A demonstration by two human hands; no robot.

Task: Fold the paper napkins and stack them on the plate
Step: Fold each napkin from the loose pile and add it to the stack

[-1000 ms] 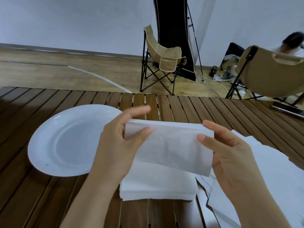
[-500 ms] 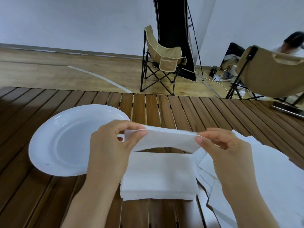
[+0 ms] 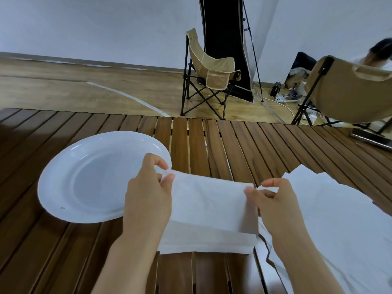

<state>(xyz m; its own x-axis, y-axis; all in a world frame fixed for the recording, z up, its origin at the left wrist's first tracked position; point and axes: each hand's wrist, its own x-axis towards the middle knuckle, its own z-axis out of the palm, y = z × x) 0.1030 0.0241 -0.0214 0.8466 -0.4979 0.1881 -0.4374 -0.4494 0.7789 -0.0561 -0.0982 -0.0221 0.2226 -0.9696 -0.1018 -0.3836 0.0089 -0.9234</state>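
Your left hand (image 3: 148, 194) pinches the left top corner of a white paper napkin (image 3: 210, 202) between thumb and fingers (image 3: 156, 161), and your right hand (image 3: 275, 204) pinches its right top corner the same way. You hold the napkin stretched between both hands just above the worktop (image 3: 239, 145), its lower edge hanging down toward you. Directly under it lies a stack of napkins (image 3: 203, 240) on the wooden slats. To the right of that stack, loose white sheets (image 3: 331, 213) spread across the worktop, overlapping one another, reaching the right edge of the view. The white plate (image 3: 63, 170) sits on the worktop to the left; your left hand overlaps its near right rim in the view, though whether it touches cannot be told. The plate holds nothing. Beyond the worktop, a tan folding chair (image 3: 210, 73) stands on the floor, and a second chair (image 3: 350, 92) is at the far right.
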